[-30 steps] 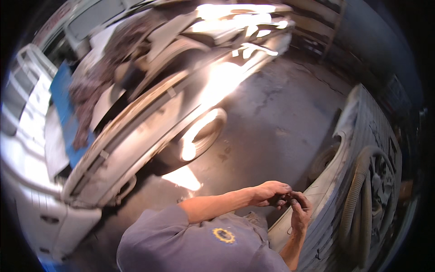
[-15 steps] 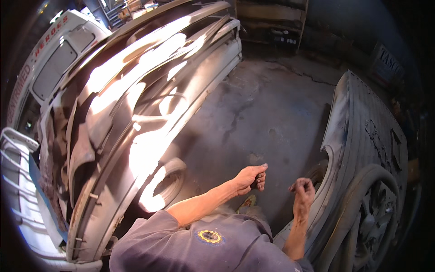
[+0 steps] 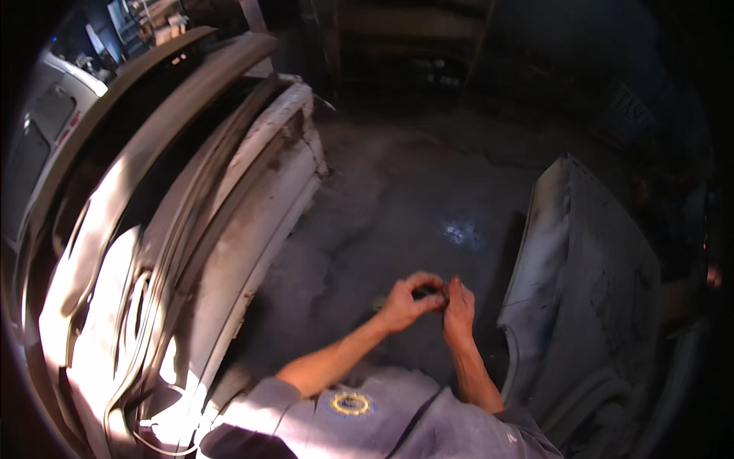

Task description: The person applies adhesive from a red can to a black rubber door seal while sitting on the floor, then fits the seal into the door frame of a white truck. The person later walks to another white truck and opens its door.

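My left hand (image 3: 410,303) and my right hand (image 3: 459,307) meet in front of my body, above the concrete floor. The left fingers curl round toward the thumb, making a loop. Beside it the right hand is closed, its fingertips against those of the left. Something small and dark may be between the fingertips; blur and shadow keep me from making it out. Neither hand touches the body panels on either side. The nearest one is the large grey vehicle panel (image 3: 604,268) to the right of my right hand.
On the left, a vehicle body shell (image 3: 260,199) with dusty curved panels (image 3: 130,176) runs along my side, partly in bright sun. A white van (image 3: 46,122) stands beyond it. Dark shelving (image 3: 413,38) is at the back, and a light patch (image 3: 462,233) shows on the concrete floor (image 3: 359,199).
My hands, apart before, have come together; the right moved left to the left hand. The view has shifted, and the picture is darker. The left body shell appears further left.
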Motion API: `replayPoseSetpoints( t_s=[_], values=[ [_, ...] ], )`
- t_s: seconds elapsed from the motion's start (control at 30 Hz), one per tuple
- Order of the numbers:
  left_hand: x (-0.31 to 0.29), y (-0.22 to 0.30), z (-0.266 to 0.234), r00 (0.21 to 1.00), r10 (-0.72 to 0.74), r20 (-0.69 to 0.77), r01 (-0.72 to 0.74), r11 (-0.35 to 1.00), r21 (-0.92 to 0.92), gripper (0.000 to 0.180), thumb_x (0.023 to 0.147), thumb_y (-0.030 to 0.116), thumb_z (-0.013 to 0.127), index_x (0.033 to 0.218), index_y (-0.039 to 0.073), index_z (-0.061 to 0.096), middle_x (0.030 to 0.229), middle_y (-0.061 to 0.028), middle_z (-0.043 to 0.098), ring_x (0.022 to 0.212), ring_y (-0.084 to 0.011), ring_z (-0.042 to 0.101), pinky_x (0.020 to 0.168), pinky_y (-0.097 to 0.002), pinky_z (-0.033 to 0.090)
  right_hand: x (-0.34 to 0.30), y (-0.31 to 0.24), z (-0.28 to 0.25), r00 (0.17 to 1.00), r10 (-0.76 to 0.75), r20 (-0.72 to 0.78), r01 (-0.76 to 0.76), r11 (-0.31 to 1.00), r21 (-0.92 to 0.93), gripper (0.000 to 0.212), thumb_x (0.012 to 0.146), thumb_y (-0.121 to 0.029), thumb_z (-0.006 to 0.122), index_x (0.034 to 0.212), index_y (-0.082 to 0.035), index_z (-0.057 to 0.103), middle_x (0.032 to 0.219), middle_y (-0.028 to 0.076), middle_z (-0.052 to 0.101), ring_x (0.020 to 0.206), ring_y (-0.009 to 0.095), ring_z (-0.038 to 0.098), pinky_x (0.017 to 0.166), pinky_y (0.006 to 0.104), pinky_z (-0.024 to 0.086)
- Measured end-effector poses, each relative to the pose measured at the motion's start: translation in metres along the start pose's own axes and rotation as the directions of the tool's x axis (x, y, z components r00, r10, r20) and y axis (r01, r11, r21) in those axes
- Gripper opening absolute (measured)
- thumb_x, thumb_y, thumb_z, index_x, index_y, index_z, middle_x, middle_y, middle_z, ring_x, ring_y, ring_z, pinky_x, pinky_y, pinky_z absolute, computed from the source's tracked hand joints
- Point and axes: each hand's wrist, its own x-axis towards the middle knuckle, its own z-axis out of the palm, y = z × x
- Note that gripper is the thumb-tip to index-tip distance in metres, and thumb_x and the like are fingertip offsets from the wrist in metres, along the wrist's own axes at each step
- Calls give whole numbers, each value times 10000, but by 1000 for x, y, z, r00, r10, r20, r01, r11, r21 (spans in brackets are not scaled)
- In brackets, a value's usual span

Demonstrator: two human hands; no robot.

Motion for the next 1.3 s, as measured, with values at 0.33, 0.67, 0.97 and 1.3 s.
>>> replayPoseSetpoints(
  t_s=[0.33,0.67,0.97,1.3],
  values=[
    [302,60,-96,990,-83,-113,77,995,-55,180,881,99,616,1022,-13,634,967,-39,612,869,-114,591,755,-257,491,311,-65,36,991,96,89,-122,925,360,216,940,-269,566,891,-60,543,767,34,568,666,133,547,623,297,477],
    [507,36,-287,824,-85,-560,-5,987,-158,331,882,134,628,1176,-9,573,1034,-84,630,891,-159,599,736,-278,502,657,-30,155,658,348,668,-503,863,46,318,977,-321,476,811,-62,556,718,8,517,609,111,478,572,274,433],
    [616,102,-440,482,196,-854,-459,886,-56,422,963,267,510,1297,14,453,1258,-153,532,915,-130,577,772,-243,485,834,-65,353,-9,337,942,-884,437,-164,178,946,-253,549,1000,-89,590,852,-37,572,714,82,528,619,239,454],
    [747,139,-635,611,199,-766,-441,890,-120,378,965,208,494,1264,-21,478,1257,-149,542,1005,-145,554,880,-246,440,990,-51,504,389,429,815,-619,777,-113,309,938,-256,534,684,-83,556,596,-7,472,523,100,421,477,276,336]
  ],
)
